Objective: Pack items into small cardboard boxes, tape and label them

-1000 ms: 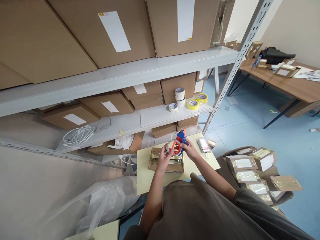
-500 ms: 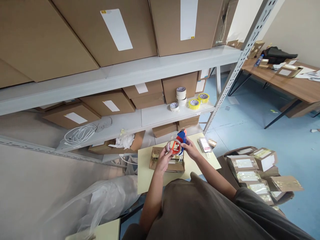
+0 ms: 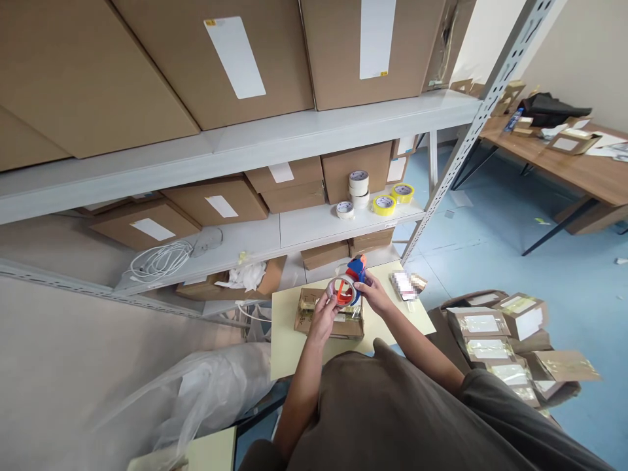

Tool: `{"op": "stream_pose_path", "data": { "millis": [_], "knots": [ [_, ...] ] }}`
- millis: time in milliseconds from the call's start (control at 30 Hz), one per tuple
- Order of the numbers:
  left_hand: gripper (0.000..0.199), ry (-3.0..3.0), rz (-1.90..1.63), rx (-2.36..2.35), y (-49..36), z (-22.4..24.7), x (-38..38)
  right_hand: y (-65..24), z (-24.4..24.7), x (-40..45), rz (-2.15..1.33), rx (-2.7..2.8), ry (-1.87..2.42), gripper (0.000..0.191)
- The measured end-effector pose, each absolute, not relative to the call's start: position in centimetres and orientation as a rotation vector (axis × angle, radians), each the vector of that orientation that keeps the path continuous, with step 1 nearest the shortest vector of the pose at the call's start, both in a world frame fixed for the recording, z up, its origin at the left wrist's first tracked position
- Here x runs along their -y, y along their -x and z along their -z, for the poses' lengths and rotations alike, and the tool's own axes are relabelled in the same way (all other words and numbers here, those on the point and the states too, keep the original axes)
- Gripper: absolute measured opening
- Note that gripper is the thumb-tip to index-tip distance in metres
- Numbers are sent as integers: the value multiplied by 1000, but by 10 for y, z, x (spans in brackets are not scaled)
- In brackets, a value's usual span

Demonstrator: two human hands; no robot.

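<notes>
My left hand (image 3: 323, 315) is closed on the left side of a tape roll (image 3: 331, 288), whose ring sits at the orange hub of a tape dispenser (image 3: 356, 266). Whether the roll is fully on the hub I cannot tell. The dispenser is blue and orange-red, and my right hand (image 3: 373, 292) grips it from the right. Both hands are over a cardboard box (image 3: 349, 328) with yellowish tape strips and handwriting on it. That box lies on a pale yellow table (image 3: 286, 353).
A metal shelf (image 3: 314, 226) ahead carries cartons, white tape rolls (image 3: 359, 186), yellow tape rolls (image 3: 384, 205) and a coiled white cable (image 3: 161, 259). A phone (image 3: 405, 286) lies at the table's right. Taped boxes (image 3: 488, 347) are piled at right, plastic wrap (image 3: 216, 386) at left.
The tape roll has turned slightly, so its ring faces me more squarely. Both hands keep their hold, and the whole view has shifted a little.
</notes>
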State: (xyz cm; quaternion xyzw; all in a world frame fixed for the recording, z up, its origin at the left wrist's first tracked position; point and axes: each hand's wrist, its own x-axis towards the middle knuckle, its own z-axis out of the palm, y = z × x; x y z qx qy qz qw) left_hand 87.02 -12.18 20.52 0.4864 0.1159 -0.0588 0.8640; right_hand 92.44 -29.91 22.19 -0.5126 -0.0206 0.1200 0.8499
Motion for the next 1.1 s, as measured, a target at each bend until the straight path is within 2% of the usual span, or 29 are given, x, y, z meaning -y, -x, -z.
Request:
{"op": "stream_pose_path", "data": {
  "millis": [433, 800, 1100],
  "knots": [
    [69, -1130, 109, -181, -870, -205, 126, -925, -221, 305, -321, 4, 972, 46],
    [65, -996, 81, -143, -867, -204, 128, -918, -208, 303, -354, -20, 890, 44],
    [66, -976, 99, -152, -863, -203, 128, -918, -210, 306, -368, 83, 939, 52]
  ]
}}
